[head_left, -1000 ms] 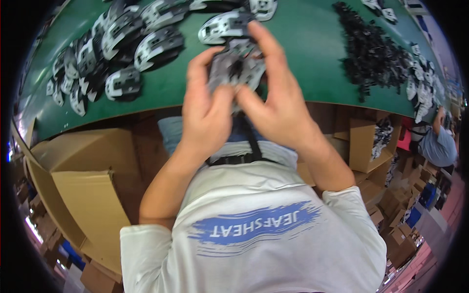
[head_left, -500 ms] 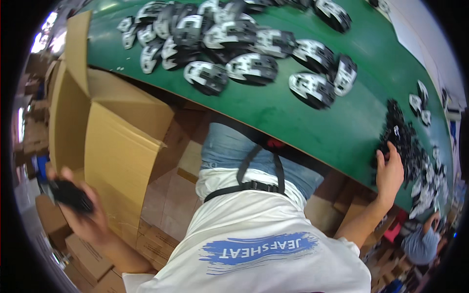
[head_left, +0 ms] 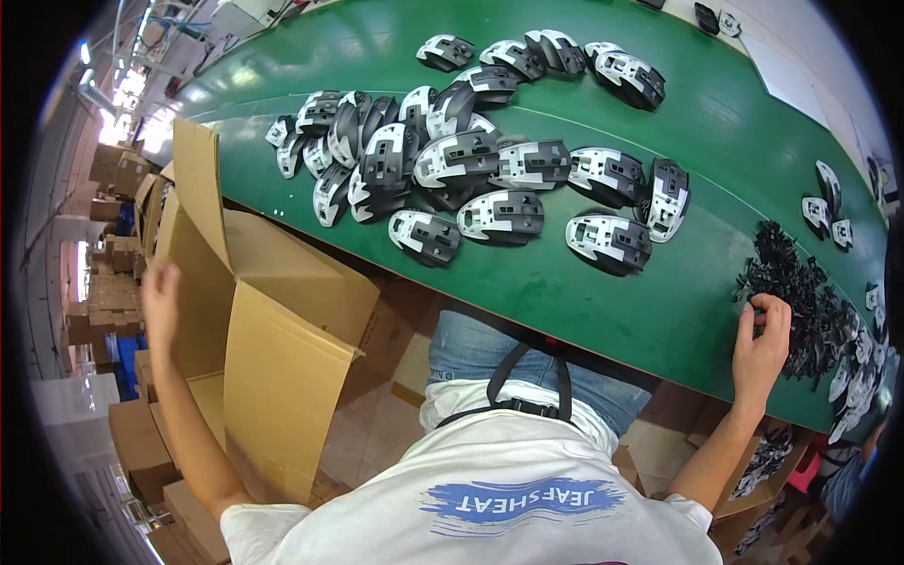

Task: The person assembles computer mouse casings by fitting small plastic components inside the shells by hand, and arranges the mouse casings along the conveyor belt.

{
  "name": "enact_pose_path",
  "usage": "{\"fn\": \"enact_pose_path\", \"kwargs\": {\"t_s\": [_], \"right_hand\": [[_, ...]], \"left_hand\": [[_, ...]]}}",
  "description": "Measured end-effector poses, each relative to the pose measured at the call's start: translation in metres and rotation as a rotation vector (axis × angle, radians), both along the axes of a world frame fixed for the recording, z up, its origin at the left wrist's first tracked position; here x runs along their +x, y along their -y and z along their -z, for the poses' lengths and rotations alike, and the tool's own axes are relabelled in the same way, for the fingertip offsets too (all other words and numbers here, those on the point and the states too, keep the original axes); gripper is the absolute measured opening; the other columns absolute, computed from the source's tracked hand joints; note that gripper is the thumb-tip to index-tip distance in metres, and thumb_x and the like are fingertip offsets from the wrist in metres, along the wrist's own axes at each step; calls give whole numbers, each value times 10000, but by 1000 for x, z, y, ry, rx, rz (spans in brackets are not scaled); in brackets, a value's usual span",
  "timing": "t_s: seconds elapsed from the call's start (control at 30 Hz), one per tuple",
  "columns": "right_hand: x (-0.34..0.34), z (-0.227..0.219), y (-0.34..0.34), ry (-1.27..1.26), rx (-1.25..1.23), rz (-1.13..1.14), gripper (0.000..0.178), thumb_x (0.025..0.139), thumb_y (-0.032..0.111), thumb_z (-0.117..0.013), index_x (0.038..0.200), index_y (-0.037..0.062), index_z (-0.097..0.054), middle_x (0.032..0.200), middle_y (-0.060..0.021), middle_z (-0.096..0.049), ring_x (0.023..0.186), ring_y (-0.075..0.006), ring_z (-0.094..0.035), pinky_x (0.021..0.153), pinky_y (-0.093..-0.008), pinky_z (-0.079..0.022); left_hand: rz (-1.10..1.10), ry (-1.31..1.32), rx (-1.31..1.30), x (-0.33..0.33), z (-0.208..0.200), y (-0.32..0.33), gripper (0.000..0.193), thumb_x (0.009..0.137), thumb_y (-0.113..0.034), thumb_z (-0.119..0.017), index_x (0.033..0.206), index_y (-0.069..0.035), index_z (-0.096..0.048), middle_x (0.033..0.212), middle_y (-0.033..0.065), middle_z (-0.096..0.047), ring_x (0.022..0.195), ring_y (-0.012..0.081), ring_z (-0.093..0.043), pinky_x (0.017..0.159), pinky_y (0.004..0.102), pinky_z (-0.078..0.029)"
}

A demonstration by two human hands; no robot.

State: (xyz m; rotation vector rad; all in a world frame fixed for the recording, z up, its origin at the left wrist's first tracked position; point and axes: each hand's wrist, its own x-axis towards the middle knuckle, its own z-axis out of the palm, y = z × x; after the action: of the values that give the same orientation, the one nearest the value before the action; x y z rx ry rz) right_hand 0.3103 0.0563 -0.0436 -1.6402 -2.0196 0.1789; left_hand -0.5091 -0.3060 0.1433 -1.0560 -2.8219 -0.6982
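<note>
The right hand (head_left: 765, 341) rests at the near edge of the pile of small black parts (head_left: 800, 301) on the green table (head_left: 603, 311), fingers curled and pinching into the pile; whether a part is already caught between them cannot be told. The left hand (head_left: 158, 303) is stretched far out over the open cardboard box (head_left: 273, 348) beside the table, fingers spread and holding nothing. The grey-and-white mouse shells (head_left: 471, 169) lie in a loose heap further up the table, well apart from both hands.

The risks look small but real: the black parts are tangled, so a pinch could lift several at once or drag some off the table edge, which is just beside the hand. With the arms reaching opposite ways, only one hand gets the person's eyes
</note>
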Motion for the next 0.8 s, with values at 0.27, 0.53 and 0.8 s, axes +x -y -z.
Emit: {"fn": "enact_pose_path", "kwargs": {"t_s": [0.27,0.53,0.8], "right_hand": [[-33,-8,5,-146,-30,33,184,1025,62,-711,1204,23,-732,1087,-124,-737,876,-267,-690,823,-393,-554],[-27,-14,10,-67,81,-21,143,1024,61,-705,1156,25,-748,1084,-147,-750,975,-323,-726,882,-415,-564],[-13,-9,14,-278,189,-69,110,994,55,-749,1088,3,-722,1134,-161,-718,1050,-313,-694,923,-413,-551]], "left_hand": [[936,-457,-197,194,23,-412,487,1059,-223,-687,1537,-180,-607,1370,129,-704,1242,277,-690,1100,428,-537],[1148,-586,-694,172,164,-571,683,996,-264,-747,1617,-169,-477,1556,189,-556,1408,453,-552,1147,506,-507],[605,-175,124,150,161,-569,628,1000,-451,-760,1447,-41,-597,1334,270,-676,1244,362,-671,1045,446,-548]]}}
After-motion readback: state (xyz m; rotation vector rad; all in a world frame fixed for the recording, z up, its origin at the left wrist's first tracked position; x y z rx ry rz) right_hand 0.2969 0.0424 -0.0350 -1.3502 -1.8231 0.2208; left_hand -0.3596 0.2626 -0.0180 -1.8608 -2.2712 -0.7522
